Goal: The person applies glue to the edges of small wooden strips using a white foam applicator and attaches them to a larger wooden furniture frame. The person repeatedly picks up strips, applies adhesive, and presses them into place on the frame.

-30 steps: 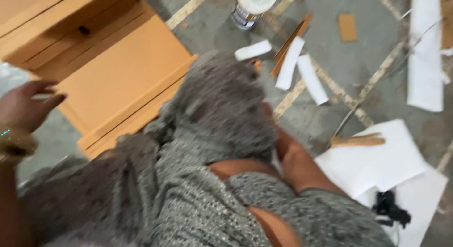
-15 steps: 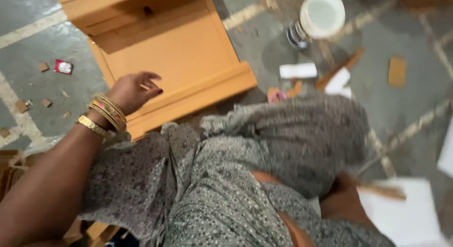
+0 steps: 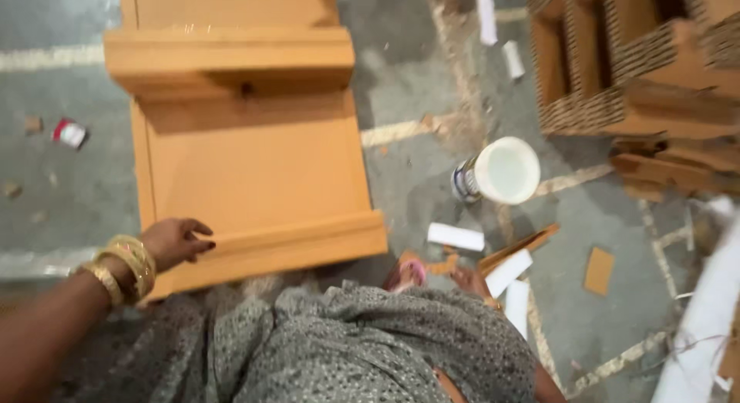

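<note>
Fingers of your left hand (image 3: 173,241) rest loosely open on the orange cardboard tray's (image 3: 254,172) near lip, nothing gripped; your right hand is out of view, tray assembly looks unfinished

One large orange cardboard tray-shaped piece (image 3: 254,172) lying on grey floor.
One hand (image 3: 176,241) showing at tray's near edge; second hand not showing.
Gold bangles (image 3: 127,266) sitting on wrist: at least three, exact count blurred.
One white-lidded round container (image 3: 499,172) standing on floor.
White paper strips (image 3: 456,236) lying scattered: about five showing, two far, three near.
One small brown cardboard square (image 3: 599,270) lying flat.
One red-and-white scrap (image 3: 71,132) lying at left.
One stack of brown corrugated cardboard pieces (image 3: 640,79) sitting upper right; number of pieces not countable.
</note>
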